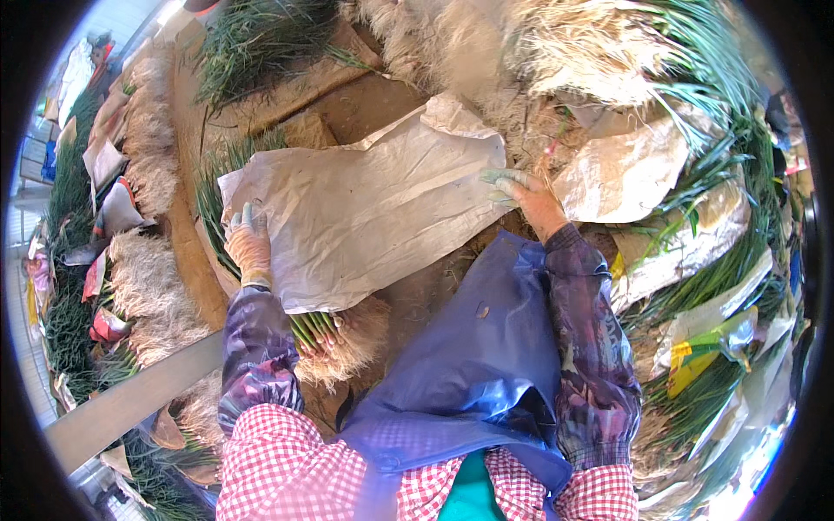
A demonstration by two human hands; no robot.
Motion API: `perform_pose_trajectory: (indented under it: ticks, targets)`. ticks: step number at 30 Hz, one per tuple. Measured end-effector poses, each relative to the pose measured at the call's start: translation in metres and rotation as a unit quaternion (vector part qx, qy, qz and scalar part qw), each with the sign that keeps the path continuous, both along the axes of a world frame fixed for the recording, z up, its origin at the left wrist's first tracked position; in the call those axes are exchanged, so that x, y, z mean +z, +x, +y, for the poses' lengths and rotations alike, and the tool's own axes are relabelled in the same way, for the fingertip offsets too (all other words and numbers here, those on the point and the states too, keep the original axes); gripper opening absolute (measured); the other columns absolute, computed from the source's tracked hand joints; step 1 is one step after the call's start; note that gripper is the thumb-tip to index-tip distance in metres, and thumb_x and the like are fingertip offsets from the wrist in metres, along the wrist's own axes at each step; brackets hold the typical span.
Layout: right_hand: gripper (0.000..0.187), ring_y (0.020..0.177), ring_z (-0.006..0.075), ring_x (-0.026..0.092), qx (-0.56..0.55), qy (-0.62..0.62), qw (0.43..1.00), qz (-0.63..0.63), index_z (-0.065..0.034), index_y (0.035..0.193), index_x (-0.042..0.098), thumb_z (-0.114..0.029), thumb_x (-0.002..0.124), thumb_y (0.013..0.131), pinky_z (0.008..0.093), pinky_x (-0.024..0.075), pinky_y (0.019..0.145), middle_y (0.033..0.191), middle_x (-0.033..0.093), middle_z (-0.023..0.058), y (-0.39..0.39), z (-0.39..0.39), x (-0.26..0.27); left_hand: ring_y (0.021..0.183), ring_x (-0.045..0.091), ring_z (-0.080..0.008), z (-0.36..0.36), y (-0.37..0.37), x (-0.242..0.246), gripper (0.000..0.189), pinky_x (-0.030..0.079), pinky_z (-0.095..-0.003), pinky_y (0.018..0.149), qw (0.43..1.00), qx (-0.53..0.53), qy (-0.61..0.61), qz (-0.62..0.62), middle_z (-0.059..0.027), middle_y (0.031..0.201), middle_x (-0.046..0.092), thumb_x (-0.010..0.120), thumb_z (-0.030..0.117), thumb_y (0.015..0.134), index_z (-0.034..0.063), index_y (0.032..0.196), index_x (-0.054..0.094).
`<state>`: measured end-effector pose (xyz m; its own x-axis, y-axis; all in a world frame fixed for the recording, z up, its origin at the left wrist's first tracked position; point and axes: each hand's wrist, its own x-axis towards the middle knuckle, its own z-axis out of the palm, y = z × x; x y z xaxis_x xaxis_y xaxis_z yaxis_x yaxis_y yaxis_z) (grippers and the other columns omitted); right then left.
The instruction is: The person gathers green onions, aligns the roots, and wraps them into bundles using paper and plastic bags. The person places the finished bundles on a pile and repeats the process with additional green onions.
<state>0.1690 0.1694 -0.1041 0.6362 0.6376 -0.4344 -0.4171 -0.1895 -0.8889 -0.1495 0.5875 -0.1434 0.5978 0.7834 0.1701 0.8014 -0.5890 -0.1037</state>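
A creased beige wrapping sheet (pixel 378 202) is spread between my two gloved hands. My left hand (pixel 249 244) holds its left edge, fingers pointing away from me. On the right edge, my right hand (pixel 531 195) has its fingers over the sheet, their tips stained green. Under the sheet lies a bunch of scallions; its stalks and pale roots (pixel 339 345) stick out at the near edge. Green leaves (pixel 218 195) show past the sheet's far left side. A blue plastic apron (pixel 469 338) covers my lap.
Rooty scallion piles (pixel 586 52) lie at the far right, with another beige sheet (pixel 625 169) below them. Leafy scallions (pixel 260 45) sit at the far left. Wrapped bundles form a row (pixel 150 137) along the left. A flat bar (pixel 137 404) juts in at lower left.
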Motion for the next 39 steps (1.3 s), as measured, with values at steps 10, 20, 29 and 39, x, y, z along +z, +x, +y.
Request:
perform_pose_trajectory:
  ticks: [10,20,29,39]
  targets:
    - [0.028,0.103,0.0241,0.062,0.269,0.094,0.873,-0.395,-0.0074,0.119,0.063,-0.013,0.054,0.093,0.0344,0.0478,0.092,0.115,0.065,0.0107,-0.050,-0.035,0.092,0.083,0.061,-0.0323,-0.018,0.013,0.038,0.027,0.048,-0.0443,0.072,0.991,-0.059,0.105,-0.053,-0.0136,0.093,0.066,0.060,0.028,0.088,0.0108,0.106,0.069]
    - [0.035,0.091,0.0362,0.065,0.172,-0.082,0.880,-0.434,-0.0093,0.107,0.066,-0.036,0.055,0.087,0.0458,0.0497,0.082,0.095,0.067,0.0195,-0.075,-0.112,0.176,0.115,0.056,-0.0288,-0.275,0.193,0.144,0.029,0.042,-0.0381,0.100,0.767,-0.502,-0.283,-0.281,-0.0155,0.117,0.063,0.056,0.009,0.094,0.0008,0.121,0.063]
    - [0.030,0.098,0.0318,0.065,-0.271,-0.129,0.859,-0.415,-0.0113,0.117,0.066,-0.025,0.058,0.091,0.0377,0.0506,0.088,0.106,0.068,0.0147,-0.199,-0.347,0.152,0.110,0.058,-0.0247,-0.454,0.162,0.193,0.023,0.045,-0.0354,0.097,0.627,-0.636,-0.398,-0.209,-0.0100,0.117,0.063,0.056,0.008,0.095,0.0026,0.116,0.064]
    - [0.030,0.099,0.0273,0.067,-0.563,-0.323,0.749,-0.133,-0.0084,0.106,0.072,-0.030,0.061,0.089,0.0349,0.0506,0.089,0.104,0.071,0.0131,-0.450,-0.436,0.054,0.105,0.060,-0.0257,-0.596,0.187,0.203,0.077,0.050,-0.0358,0.090,0.499,-0.682,-0.521,-0.122,-0.0186,0.123,0.058,0.077,0.030,0.083,0.0091,0.146,0.038]
